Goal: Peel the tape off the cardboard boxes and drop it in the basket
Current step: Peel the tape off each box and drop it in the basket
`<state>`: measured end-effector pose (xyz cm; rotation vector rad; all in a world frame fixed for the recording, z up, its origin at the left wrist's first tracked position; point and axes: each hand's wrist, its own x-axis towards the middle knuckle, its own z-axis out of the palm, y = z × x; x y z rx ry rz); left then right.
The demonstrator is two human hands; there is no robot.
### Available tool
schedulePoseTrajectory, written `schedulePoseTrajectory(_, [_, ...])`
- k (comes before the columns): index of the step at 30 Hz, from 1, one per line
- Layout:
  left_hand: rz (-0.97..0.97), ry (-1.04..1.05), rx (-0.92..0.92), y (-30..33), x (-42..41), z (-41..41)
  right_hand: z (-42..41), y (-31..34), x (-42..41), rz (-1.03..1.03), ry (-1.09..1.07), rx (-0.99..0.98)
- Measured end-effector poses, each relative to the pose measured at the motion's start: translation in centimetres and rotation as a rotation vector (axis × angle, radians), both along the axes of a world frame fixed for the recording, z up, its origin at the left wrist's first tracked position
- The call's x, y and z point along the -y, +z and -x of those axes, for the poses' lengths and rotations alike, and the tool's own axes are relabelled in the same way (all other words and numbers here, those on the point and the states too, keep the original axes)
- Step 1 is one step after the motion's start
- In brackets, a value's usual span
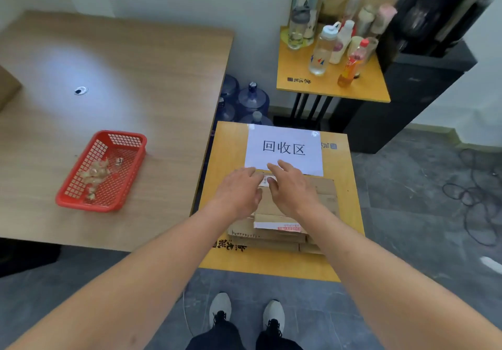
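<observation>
Your flat brown cardboard boxes (274, 230) lie in a stack just below the middle of the frame, and your arms hide part of the top one. Your red basket (81, 200) with holes in its sides sits at the left of the frame, tilted a bit. Crumpled bits of tape (95, 172) lie inside it.
</observation>
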<state>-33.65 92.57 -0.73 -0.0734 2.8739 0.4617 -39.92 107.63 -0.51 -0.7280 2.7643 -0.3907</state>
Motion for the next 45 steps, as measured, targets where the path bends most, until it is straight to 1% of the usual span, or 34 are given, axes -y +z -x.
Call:
schedulePoseTrajectory(4, [0.044, 0.038, -0.092, 4.3, 4.1, -1.7, -0.9, 4.9, 3.5, -0.007, 0.046, -0.099])
schedulePoseTrajectory(8, [0.151, 0.101, -0.164, 8.9, 8.0, -3.5, -2.3, 9.1, 7.4, -0.004, 0.122, -0.216])
schedulePoseTrajectory(14, [0.243, 0.235, -0.224, 14.7, 12.7, -7.4, -4.1, 14.3, 12.7, 0.041, 0.278, -0.326])
schedulePoseTrajectory(17, [0.230, 0.330, -0.253, 16.4, 15.2, -10.1, -5.5, 16.2, 16.2, 0.084, 0.385, -0.329])
schedulePoseTrajectory(22, [0.230, 0.492, -0.279, 17.4, 20.2, -15.4, -8.8, 17.2, 22.5, 0.119, 0.531, -0.296])
schedulePoseTrajectory(24, [0.258, 0.531, -0.291, 17.7, 22.5, -17.7, -10.5, 17.2, 25.2, 0.128, 0.570, -0.282])
schedulePoseTrajectory(27, [0.293, 0.598, -0.293, 17.7, 27.0, -21.1, -13.4, 17.6, 30.0, 0.141, 0.629, -0.263])
schedulePoseTrajectory(30, [0.294, 0.664, -0.291, 17.1, 32.6, -24.4, -16.2, 18.0, 35.9, 0.151, 0.691, -0.283])
schedulePoseTrajectory(37, [0.303, 0.682, -0.272, 16.7, 48.1, -30.8, -22.2, 18.5, 51.6, 0.169, 0.713, -0.298])
schedulePoseTrajectory(45, [0.344, 0.642, -0.260, 17.1, 61.8, -33.6, -25.3, 17.9, 64.6, 0.154, 0.685, -0.287])
